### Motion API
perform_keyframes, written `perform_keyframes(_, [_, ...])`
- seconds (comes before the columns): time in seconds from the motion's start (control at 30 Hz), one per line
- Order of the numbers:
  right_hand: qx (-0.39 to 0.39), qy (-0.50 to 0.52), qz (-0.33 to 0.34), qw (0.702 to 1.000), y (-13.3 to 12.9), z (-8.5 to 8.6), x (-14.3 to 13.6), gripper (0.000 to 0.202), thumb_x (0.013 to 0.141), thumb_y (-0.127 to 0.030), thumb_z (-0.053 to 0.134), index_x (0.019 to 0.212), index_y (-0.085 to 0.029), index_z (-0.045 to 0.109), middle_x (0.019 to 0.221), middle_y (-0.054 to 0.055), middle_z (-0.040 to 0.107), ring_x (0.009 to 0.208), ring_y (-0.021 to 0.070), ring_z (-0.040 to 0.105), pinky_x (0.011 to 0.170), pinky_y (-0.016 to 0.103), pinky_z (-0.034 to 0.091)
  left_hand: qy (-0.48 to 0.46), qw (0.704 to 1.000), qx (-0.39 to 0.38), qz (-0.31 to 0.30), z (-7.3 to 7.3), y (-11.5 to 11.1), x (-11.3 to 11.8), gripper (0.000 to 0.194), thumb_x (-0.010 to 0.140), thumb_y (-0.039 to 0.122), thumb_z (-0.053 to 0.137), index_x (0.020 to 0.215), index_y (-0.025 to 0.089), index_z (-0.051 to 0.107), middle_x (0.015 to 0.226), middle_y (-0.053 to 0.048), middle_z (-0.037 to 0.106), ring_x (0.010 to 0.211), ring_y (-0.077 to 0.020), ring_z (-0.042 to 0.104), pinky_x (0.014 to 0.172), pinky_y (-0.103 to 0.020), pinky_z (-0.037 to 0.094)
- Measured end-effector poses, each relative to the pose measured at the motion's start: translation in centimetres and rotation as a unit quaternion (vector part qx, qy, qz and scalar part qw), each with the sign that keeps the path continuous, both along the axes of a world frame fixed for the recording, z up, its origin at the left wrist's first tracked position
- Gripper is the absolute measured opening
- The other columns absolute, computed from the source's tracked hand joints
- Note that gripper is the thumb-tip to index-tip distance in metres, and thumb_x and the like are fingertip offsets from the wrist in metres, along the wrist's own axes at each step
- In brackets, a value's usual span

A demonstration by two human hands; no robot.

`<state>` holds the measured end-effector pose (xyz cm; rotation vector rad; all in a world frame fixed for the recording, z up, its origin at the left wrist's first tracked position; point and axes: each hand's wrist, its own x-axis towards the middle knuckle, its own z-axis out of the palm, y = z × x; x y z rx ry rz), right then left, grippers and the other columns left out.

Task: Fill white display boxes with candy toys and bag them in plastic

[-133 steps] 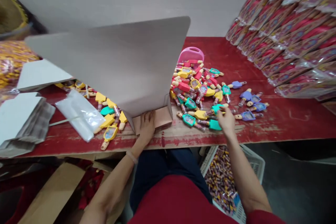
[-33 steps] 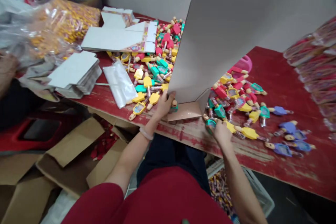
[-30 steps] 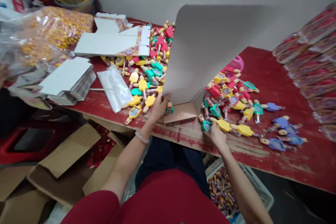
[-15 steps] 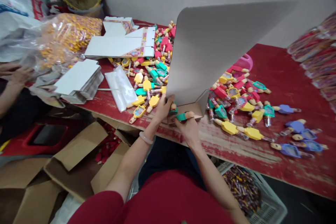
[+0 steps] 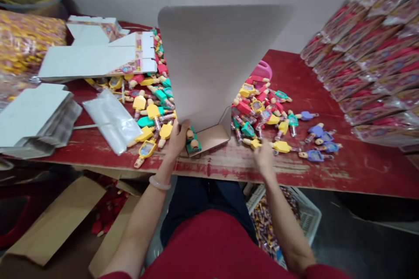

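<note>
- I have my left hand (image 5: 178, 137) curled on the left wall of the tall-backed grey cardboard box (image 5: 209, 69), on the red tabletop (image 5: 369, 163).
- Two tan-knobbed green plastic toys (image 5: 194, 144) sit inside, left.
- My right hand (image 5: 263, 154) is at a yellow plastic toy (image 5: 254, 143); blurred, so I cannot tell its finger closure.

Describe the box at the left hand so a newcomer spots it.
Start at the red table, along its near edge. There, beside the left hand, sits an open cardboard box. Unlike the flat white cartons farther left, it has a tall grey panel standing upright, and green toys with beige ends sit in its left end.
</note>
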<state>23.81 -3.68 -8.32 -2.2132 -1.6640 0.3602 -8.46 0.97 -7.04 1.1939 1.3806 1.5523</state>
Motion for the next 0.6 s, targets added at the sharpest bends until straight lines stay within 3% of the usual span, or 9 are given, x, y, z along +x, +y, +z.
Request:
perform_keyframes(0.03, [-0.010, -0.042, -0.032, 0.999, 0.5, -0.2, 2.9, 0.047, 0.091, -0.012, 0.036, 0.131, -0.002, 0.059, 0.124, 0.027, 0.066, 0.115, 0.0323, 0.063, 0.102, 0.043, 0.046, -0.003, 1.000, 0.004, -0.001, 0.0, 0.1, 0.1, 0.034, 0.092, 0.052, 0.060, 0.106, 0.021, 0.062, 0.106, -0.006, 0.070, 0.107, -0.0209, 0.062, 0.099, -0.032, 0.048])
perform_keyframes(0.13, [-0.056, -0.127, 0.051, 0.989, 1.9, -1.3, 7.2, 0.046, 0.095, -0.024, 0.050, 0.135, -0.004, 0.056, 0.130, 0.025, 0.064, 0.120, 0.0332, 0.061, 0.102, 0.040, 0.046, 0.008, 1.000, 0.004, 0.001, 0.0, 0.2, 0.1, 0.035, 0.092, 0.051, 0.059, 0.107, 0.020, 0.061, 0.104, -0.005, 0.070, 0.104, -0.0206, 0.062, 0.099, -0.033, 0.048])
perform_keyframes(0.23, [-0.118, -0.203, 0.112, 0.966, 2.9, -2.1, 5.9, 0.060, 0.090, -0.040, 0.068, 0.138, -0.006, 0.054, 0.133, 0.027, 0.061, 0.116, 0.0343, 0.063, 0.091, 0.038, 0.050, 0.021, 1.000, -0.001, 0.007, 0.5, 0.3, -0.2, 0.030, 0.092, 0.048, 0.058, 0.104, 0.020, 0.061, 0.100, -0.004, 0.069, 0.102, -0.0205, 0.062, 0.097, -0.034, 0.049])
perform_keyframes(0.33, [-0.175, -0.212, 0.117, 0.954, 2.7, -0.6, 4.2, 0.048, 0.089, -0.041, 0.068, 0.121, -0.006, 0.064, 0.113, 0.025, 0.069, 0.100, 0.0329, 0.069, 0.079, 0.035, 0.051, 0.009, 0.999, -0.035, -0.009, 1.3, 0.1, -0.4, 0.024, 0.090, 0.041, 0.059, 0.103, 0.021, 0.060, 0.098, -0.004, 0.068, 0.100, -0.0207, 0.062, 0.096, -0.035, 0.050])
perform_keyframes(0.4, [-0.152, -0.126, 0.141, 0.970, 2.1, 1.7, 3.7, 0.038, 0.089, -0.040, 0.064, 0.111, -0.009, 0.069, 0.095, 0.016, 0.073, 0.086, 0.0279, 0.070, 0.073, 0.032, 0.050, -0.015, 0.999, -0.042, 0.004, 1.8, -0.3, 0.0, 0.031, 0.087, 0.037, 0.064, 0.113, 0.021, 0.057, 0.105, -0.005, 0.068, 0.104, -0.0210, 0.063, 0.098, -0.036, 0.051])
perform_keyframes(0.47, [-0.066, 0.023, 0.198, 0.978, 1.4, 4.1, 2.6, 0.037, 0.088, -0.040, 0.061, 0.112, -0.013, 0.070, 0.090, 0.010, 0.074, 0.079, 0.0230, 0.069, 0.070, 0.029, 0.050, -0.025, 0.999, -0.022, 0.031, 2.1, -0.8, 0.9, 0.047, 0.085, 0.034, 0.068, 0.127, 0.023, 0.050, 0.117, -0.008, 0.066, 0.115, -0.0218, 0.061, 0.104, -0.038, 0.049])
perform_keyframes(0.53, [0.023, 0.156, 0.271, 0.950, 1.3, 5.9, 0.1, 0.041, 0.086, -0.037, 0.062, 0.120, -0.016, 0.069, 0.101, 0.007, 0.075, 0.085, 0.0210, 0.070, 0.074, 0.028, 0.052, -0.001, 0.998, -0.015, 0.061, 1.9, -1.2, 2.0, 0.058, 0.083, 0.031, 0.069, 0.135, 0.023, 0.044, 0.128, -0.011, 0.060, 0.127, -0.0232, 0.055, 0.114, -0.041, 0.042])
perform_keyframes(0.6, [0.050, 0.222, 0.329, 0.917, 1.9, 6.6, -3.4, 0.041, 0.083, -0.030, 0.063, 0.122, -0.018, 0.071, 0.107, 0.006, 0.076, 0.089, 0.0204, 0.070, 0.079, 0.028, 0.053, 0.032, 0.995, -0.033, 0.083, 1.6, -1.5, 2.9, 0.060, 0.083, 0.028, 0.067, 0.137, 0.022, 0.041, 0.135, -0.012, 0.054, 0.135, -0.0248, 0.048, 0.120, -0.044, 0.035])
